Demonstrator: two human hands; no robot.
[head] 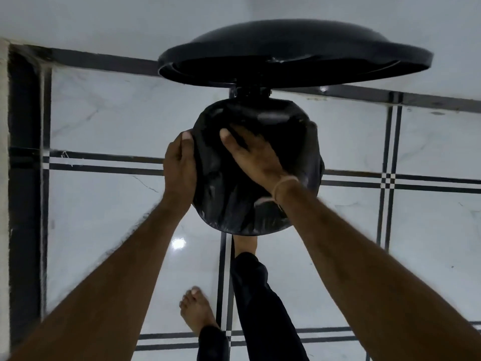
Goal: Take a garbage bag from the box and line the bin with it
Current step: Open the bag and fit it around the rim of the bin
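Lining looks nearly done: the black bag [235, 204] already covers the mouth of the bin [260, 113], its film draped over the rim and bulging across the opening under both hands. The left hand [179, 165] is clamped on the bag's edge at the rim, thumb on top and fingers curled round the outside. The right hand [250, 152] lies flat and spread on the film just beside the left, fingers apart, pressing down rather than gripping; a thin band [285, 185] sits on its wrist. Beyond the right fingertips the lid [294, 58] stands raised on its hinge, and one foot [244, 246] below the wrists reaches toward the bin's base, probably on a pedal, though the bag hides that spot. The other foot [197, 311] stands on the tiled floor [104, 204] nearer the person. No box is in view.

To finish well, the left hand should hold the hem fast on the rim while the right pushes the film down into the bin, letting trapped air out, so the bag sits against the walls. Then the hem wants tugging evenly all round, so no side slips in when the lid drops. Pressing gently matters, since thin film tears on a sharp rim.
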